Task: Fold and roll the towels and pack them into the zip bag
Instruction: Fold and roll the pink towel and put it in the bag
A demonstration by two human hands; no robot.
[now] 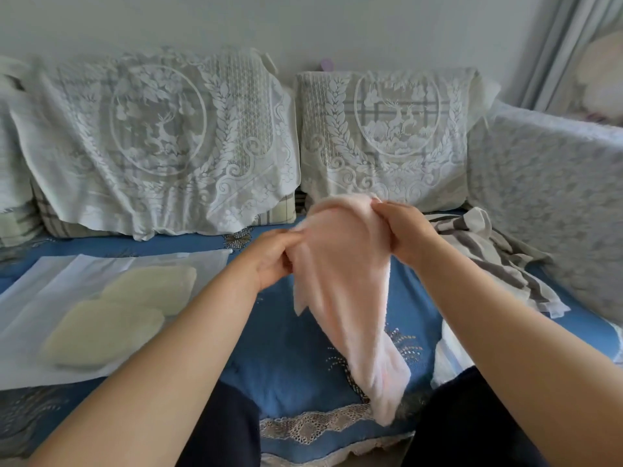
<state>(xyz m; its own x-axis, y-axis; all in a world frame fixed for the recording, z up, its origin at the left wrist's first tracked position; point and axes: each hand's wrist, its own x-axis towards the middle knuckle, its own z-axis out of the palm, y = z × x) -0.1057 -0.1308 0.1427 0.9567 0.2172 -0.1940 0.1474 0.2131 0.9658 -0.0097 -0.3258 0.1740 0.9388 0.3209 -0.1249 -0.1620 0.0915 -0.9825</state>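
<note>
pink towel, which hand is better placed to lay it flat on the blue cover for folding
Likely the right hand. It grips the pink towel at its top edge, so the cloth hangs from it. The left hand pinches the side edge lower down and could spread it over the blue cover.

Soft, even daylight with faint shadows; wide-angle bending at the edges; the pink towel [340, 281] is motion-blurred.
</note>
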